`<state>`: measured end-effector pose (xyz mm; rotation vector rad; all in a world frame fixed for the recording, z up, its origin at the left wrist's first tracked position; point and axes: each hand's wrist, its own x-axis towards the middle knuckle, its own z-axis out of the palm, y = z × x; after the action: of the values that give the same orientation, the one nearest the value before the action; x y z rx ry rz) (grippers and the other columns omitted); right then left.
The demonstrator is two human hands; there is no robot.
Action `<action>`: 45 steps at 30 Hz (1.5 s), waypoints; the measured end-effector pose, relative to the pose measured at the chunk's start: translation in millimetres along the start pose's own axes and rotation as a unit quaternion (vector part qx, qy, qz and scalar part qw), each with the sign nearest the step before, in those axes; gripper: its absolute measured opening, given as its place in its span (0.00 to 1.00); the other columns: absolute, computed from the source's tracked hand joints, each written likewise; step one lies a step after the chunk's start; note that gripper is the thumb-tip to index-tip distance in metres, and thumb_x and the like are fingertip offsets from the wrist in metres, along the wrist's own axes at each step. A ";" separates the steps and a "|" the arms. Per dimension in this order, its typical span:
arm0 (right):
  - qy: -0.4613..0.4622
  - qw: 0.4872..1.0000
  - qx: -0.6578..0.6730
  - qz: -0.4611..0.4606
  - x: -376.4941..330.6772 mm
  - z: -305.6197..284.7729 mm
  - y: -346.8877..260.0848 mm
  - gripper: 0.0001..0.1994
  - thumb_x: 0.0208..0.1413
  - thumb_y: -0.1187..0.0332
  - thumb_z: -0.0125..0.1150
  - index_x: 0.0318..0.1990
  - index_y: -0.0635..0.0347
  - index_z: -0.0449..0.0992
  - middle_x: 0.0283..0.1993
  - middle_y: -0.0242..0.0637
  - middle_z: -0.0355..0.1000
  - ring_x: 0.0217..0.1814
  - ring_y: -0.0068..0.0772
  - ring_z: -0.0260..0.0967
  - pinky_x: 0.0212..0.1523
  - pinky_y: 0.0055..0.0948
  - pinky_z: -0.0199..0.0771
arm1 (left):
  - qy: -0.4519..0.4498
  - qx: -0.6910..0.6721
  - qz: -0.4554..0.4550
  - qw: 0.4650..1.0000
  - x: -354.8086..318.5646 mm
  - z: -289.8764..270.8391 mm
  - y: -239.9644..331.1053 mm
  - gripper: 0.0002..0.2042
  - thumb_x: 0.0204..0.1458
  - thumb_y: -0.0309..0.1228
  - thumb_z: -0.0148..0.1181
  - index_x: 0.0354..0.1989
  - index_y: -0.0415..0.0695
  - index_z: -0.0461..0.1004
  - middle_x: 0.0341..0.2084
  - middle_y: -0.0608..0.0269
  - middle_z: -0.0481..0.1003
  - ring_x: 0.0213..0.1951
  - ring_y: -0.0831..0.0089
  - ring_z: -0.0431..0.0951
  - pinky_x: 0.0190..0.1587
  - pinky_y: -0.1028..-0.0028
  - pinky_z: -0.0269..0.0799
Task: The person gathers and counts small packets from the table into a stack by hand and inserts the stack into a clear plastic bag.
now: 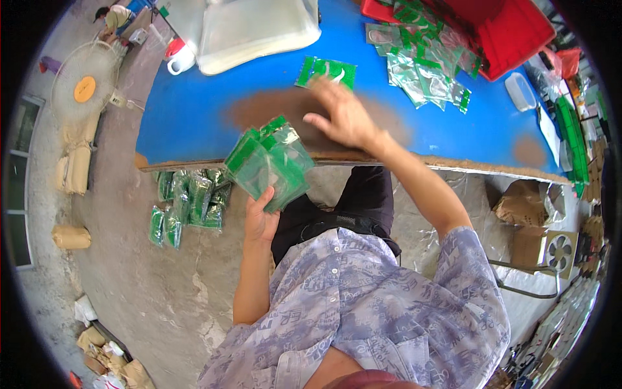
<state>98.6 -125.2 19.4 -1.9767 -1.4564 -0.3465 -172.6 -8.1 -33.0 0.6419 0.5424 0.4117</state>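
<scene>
My left hand (261, 219) is closed on a small fanned stack of green-and-clear plastic packets (269, 172), held up in front of the table's near edge. Over the worn brown patch of the blue table (194, 117), my right hand (346, 117) is open, thumb apart and fingers stretched away from me. A single green packet (337, 70) lies flat just beyond those fingertips, which overlap its near edge; whether they touch it I cannot tell. Farther right, a loose heap of similar packets (424, 71) spreads out from a tipped red bin (518, 39).
At the back left stand a stack of clear plastic bags (256, 32) and a white mug (181, 59). A clear container (520, 91) sits at the right. Bundled green packets (191, 201) lie on the floor below the table's left part. A fan (84, 87) stands left.
</scene>
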 end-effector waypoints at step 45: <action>-0.032 0.963 0.241 0.113 -29.9 -18.4 -15.9 0.41 0.41 0.59 0.78 0.61 0.64 0.63 0.56 0.55 0.69 0.61 0.59 0.65 0.61 0.47 0.67 | -0.245 0.447 0.229 0.829 104.4 103.8 24.9 0.15 0.45 0.25 0.74 0.43 0.37 0.81 0.38 0.62 0.82 0.40 0.74 0.81 0.47 0.72 0.75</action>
<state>76.4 -156.7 21.9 -1.7346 -1.1956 0.1637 -34.3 17.4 17.1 1.7561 0.0361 0.4057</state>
